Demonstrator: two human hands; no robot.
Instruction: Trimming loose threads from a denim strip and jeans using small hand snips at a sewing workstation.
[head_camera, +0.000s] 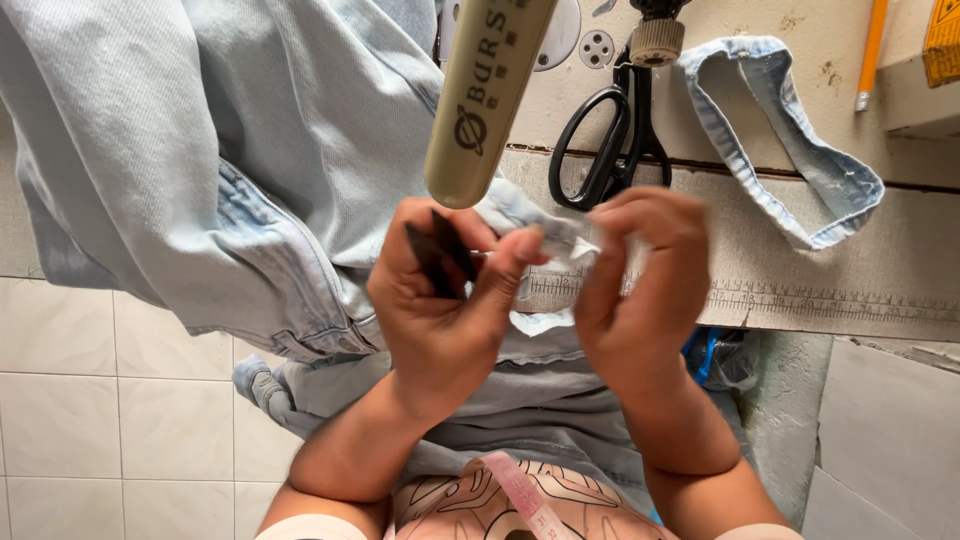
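A pale blue denim garment (200, 150) hangs off the table and over my lap. My left hand (440, 300) holds a small black tool (440, 255) against its palm, and its thumb and fingers pinch a folded denim edge (545, 240). My right hand (645, 280) grips the same edge from the right, fingers curled over it. The two hands almost touch, just below the cream sewing machine arm (485, 90).
Black scissors (600, 150) lie on the table behind my hands. A loose denim strip (790, 150) curls to their right, near a yellow pencil (872, 50). A ruler scale (820, 300) runs along the table edge. A pink measuring tape (520, 495) lies on my lap. White floor tiles (90, 400) show at left.
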